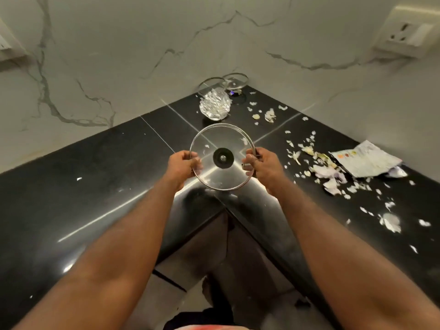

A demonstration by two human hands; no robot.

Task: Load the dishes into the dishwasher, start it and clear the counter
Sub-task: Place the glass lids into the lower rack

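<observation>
Big marble wall [142, 44] wraps round the corner, and the black desk [83, 186] runs under it in an L. Over the desk's inner corner is a glass lid [223, 157] with a black knob. The left hand [182, 164] grips the rim on one side and the right hand [263, 164] grips the other. Off to the right there's a torn paper packet [366, 160] with peel scraps [326, 170] scattered beside it. A crumpled foil ball [215, 107] sits near the back corner.
</observation>
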